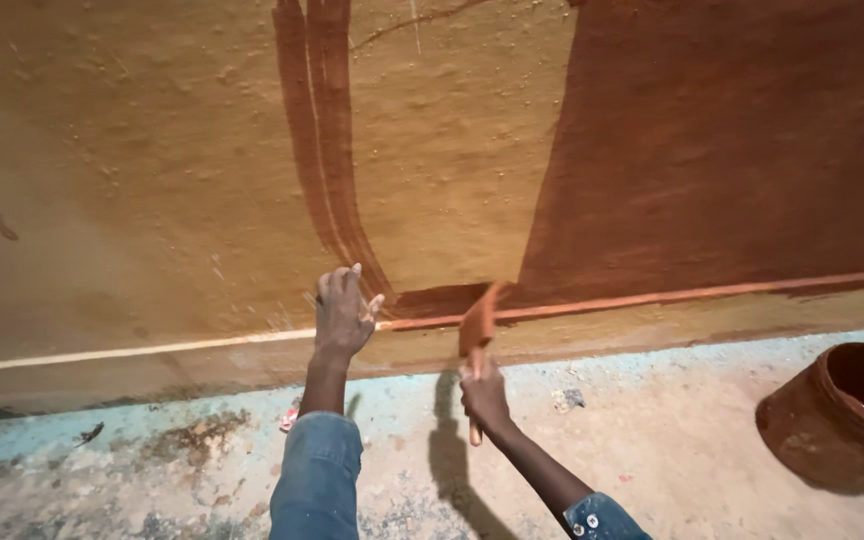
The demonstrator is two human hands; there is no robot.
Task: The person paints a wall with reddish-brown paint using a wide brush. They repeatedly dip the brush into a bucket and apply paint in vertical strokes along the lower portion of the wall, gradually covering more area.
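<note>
The right hand (483, 392) is gripping a flat red-coated paintbrush (478, 322), bristles pressing the rough ochre plaster wall (152, 150) along its bottom edge, while the left hand (342, 312) is bracing open-fingered there for balance.

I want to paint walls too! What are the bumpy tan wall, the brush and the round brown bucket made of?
The bumpy tan wall looks like rough plaster or cement: grainy, matte, pimpled. The paint-coated brush in the right hand seems to have a wooden handle, though paint hides most of it. The round brown bucket may be plastic or metal; thick reddish-brown paint covers it, so I cannot tell.
</note>
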